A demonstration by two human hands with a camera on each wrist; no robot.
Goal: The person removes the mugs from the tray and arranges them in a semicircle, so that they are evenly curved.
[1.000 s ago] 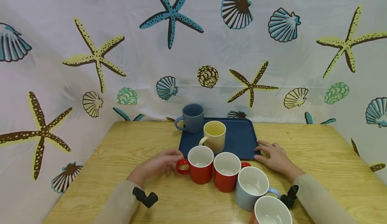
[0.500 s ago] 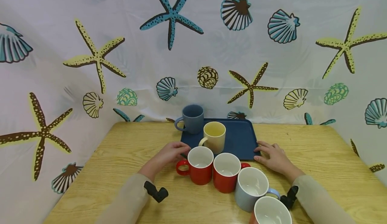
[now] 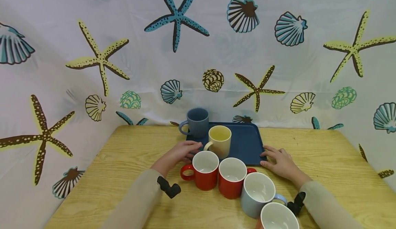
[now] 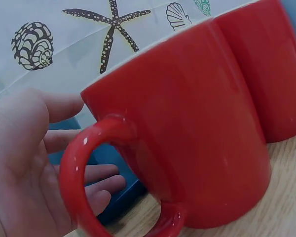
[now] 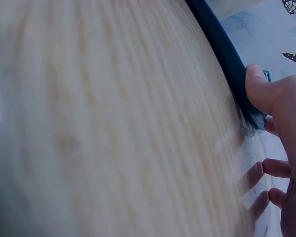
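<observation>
Left hand (image 3: pixel 180 151) beside red mug (image 3: pixel 206 179) — fingers (image 4: pixel 101 173) relaxed, touch unclear.

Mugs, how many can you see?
6: blue mug and yellow mug on the tray; nearer, left to right, first red mug, second red mug, pale blue mug and, partly cropped, orange mug. More may be hidden.

Left hand (image 4: pixel 29 163): opened slackly, fingers partly behind the handle (image 4: pixel 72 168)
Near mug (image 4: pixel 187 133): stood red and glossy
Other mug (image 4: pixel 261 64): stood just beside, also red
Tray (image 4: pixel 111 157): showed blue past the fingers
</observation>
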